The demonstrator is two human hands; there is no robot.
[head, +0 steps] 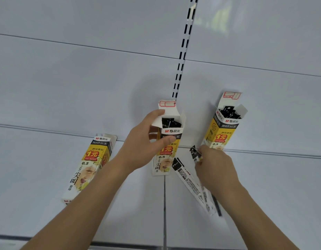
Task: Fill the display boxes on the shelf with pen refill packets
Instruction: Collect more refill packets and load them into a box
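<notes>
Cardboard display boxes stand partly stocked: right box [224, 123] holds packets; left box [87, 166] lies flat, contents unseen. Left hand [143, 147] grips the middle box [167, 139]. Right hand [215, 168] pinches loose refill packets [190, 179] on the shelf [273, 186], still to insert.

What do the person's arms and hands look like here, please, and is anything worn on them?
Both forearms are bare as far as the picture shows: no sleeves, gloves, watch or bands. The left hand and right hand show no rings on the visible fingers, and the nails look short and unpainted.
</notes>
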